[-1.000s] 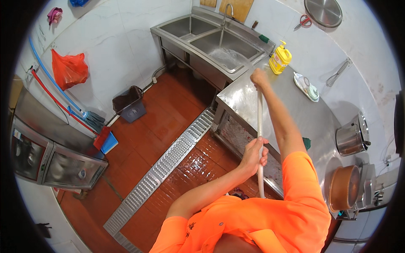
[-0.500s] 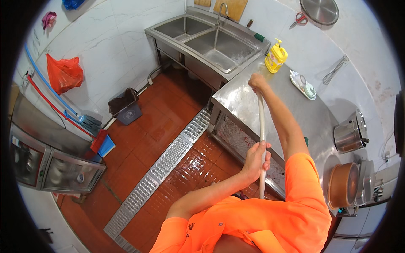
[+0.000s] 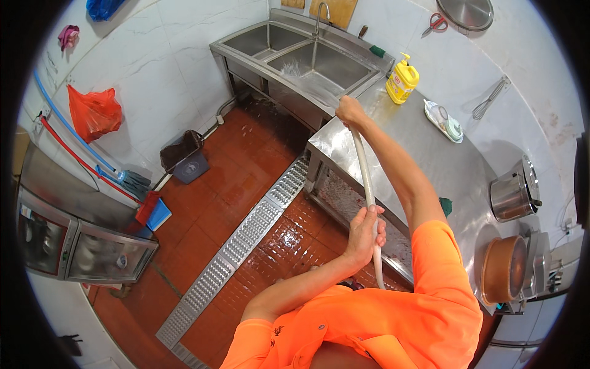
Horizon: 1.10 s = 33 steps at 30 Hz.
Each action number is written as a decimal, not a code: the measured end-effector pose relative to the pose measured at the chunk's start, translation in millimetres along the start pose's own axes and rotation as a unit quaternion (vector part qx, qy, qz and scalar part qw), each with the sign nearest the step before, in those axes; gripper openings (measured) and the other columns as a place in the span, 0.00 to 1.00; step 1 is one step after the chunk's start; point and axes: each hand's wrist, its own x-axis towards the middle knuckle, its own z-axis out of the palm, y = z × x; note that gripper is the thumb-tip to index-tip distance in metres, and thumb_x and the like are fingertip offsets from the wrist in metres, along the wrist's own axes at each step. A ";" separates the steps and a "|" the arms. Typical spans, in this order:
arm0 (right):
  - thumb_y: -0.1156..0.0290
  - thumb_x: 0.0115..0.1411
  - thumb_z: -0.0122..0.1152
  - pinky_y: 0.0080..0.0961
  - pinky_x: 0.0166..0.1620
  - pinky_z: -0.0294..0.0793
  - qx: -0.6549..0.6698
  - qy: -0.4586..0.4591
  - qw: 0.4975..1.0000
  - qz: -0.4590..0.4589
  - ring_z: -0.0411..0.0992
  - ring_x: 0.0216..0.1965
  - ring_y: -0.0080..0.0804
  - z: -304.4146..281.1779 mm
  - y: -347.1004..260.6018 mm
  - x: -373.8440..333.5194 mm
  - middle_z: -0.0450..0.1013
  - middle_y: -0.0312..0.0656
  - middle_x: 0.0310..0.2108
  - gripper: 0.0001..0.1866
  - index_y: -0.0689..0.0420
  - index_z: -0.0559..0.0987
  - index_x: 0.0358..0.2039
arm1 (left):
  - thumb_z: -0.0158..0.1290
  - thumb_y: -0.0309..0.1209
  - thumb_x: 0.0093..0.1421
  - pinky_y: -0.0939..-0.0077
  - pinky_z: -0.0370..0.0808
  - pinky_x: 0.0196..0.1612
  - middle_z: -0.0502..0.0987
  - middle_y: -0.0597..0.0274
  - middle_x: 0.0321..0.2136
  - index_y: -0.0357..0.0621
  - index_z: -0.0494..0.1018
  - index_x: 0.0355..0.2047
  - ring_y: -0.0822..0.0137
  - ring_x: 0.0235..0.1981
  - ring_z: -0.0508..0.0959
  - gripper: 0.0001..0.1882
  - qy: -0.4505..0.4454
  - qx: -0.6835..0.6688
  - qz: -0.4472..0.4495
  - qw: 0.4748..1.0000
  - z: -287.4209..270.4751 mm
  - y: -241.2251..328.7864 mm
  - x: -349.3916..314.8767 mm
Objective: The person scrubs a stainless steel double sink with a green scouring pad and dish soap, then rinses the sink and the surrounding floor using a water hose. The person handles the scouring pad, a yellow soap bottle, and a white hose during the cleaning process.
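A pale hose [image 3: 364, 165] runs up from my waist through both hands. My right hand [image 3: 351, 112] is closed round its far end, above the steel counter's left corner close to the sink. Lower down, my left hand [image 3: 364, 234] wraps the hose in front of the counter's edge. Water sprays toward the right-hand basin of the steel double sink [image 3: 369, 81]; whitish splashes show in that basin. The nozzle end is hidden by my right hand.
The steel counter [image 3: 393, 138] bears a yellow pump bottle [image 3: 402, 80], a white tray [image 3: 444, 120], a steel pot [image 3: 515, 189] and a brown pot [image 3: 503, 270]. A metal drain grate [image 3: 246, 230] crosses the wet red tiles. A grey bin [image 3: 184, 157] stands by the left wall.
My right hand has swung the hose's far end left and slightly up, toward the sink. My left hand has shifted slightly left. Water now splashes in the right-hand basin.
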 end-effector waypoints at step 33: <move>0.70 0.50 0.52 0.42 0.46 0.72 0.011 0.150 0.976 0.154 0.72 0.44 0.54 -13.8 75.4 45.4 0.74 0.56 0.40 0.16 0.61 0.78 0.39 | 0.38 0.38 0.67 0.80 0.62 0.20 0.65 0.64 0.19 0.38 0.65 0.43 0.74 0.15 0.62 0.15 0.034 0.029 0.003 0.999 -21.5 10.6 45.7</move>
